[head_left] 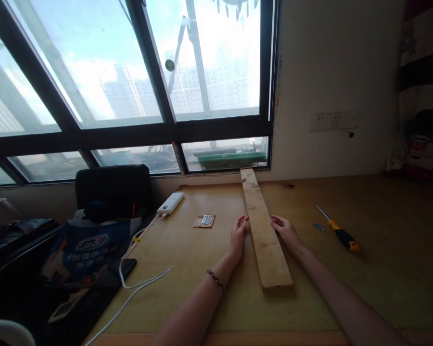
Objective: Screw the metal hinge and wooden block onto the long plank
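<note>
A long, flat wooden board [269, 235] lies on the table, pointing away from me, its far end near the window wall. My left hand [238, 236] is at the board's left edge with its fingers curled against it. On the opposite side, my right hand [286, 232] grips the right edge, fingertips near the upper face. To the left rests a small metal hinge [206, 219] on a piece of brown cardboard [197, 222]. Right of the board are several screws [318, 226] and a screwdriver [341, 235] with a yellow and black handle.
A white power bank [171, 203] with a white cable [144, 283] lies along the left side of the wooden table [216, 288]. Beyond that edge stands a black chair [113, 187] with a blue bag [90, 250]. Window and wall border the table's far side.
</note>
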Demonstrator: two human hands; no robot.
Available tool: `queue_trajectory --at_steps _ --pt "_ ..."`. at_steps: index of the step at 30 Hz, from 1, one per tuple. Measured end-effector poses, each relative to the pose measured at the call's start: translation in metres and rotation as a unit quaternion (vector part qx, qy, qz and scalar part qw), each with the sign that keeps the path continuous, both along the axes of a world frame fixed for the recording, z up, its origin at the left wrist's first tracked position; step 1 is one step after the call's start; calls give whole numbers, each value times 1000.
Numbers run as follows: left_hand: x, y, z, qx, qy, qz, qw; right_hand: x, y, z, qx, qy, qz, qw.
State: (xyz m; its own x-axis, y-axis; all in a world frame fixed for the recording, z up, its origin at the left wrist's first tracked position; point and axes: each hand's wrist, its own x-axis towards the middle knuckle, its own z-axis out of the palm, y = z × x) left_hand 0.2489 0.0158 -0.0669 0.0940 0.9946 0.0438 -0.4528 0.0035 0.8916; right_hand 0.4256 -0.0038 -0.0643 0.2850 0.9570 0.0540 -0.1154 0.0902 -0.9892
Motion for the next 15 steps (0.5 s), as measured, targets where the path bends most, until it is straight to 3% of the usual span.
queue_trajectory --at_steps 15 --pt "7 -7 6 -29 -82 -74 993 4 -13 9 -6 22 -44 999"
